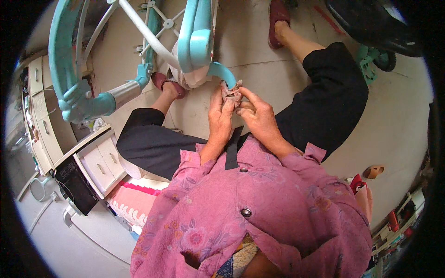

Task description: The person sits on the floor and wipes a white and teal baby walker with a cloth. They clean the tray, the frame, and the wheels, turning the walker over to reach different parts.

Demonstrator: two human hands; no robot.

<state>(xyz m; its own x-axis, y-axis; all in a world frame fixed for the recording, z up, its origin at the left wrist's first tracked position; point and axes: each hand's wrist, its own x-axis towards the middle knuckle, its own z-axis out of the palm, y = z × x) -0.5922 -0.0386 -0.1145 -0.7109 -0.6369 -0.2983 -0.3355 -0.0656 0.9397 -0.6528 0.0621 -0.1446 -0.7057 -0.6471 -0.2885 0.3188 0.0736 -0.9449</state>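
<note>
A crumpled, stained cloth (232,94) is wrapped against the end of a curved teal tube (224,72). My left hand (220,116) grips the cloth from the left, its thumb pressed near the middle. On the other side, the fingers of my right hand (258,112) pinch the cloth's right edge. The tube juts from a teal and white tubular frame (194,41), which looks like part of a stroller or child seat. Whatever part of the tube's tip lies inside the cloth is hidden.
A silver-banded teal bar (121,95) reaches out on the left. White drawer units (99,161) and a folded pink textile (130,199) are at lower left. A black rounded object (375,24) and a small wheel (385,60) stand at upper right. My legs straddle the tiled floor (243,52).
</note>
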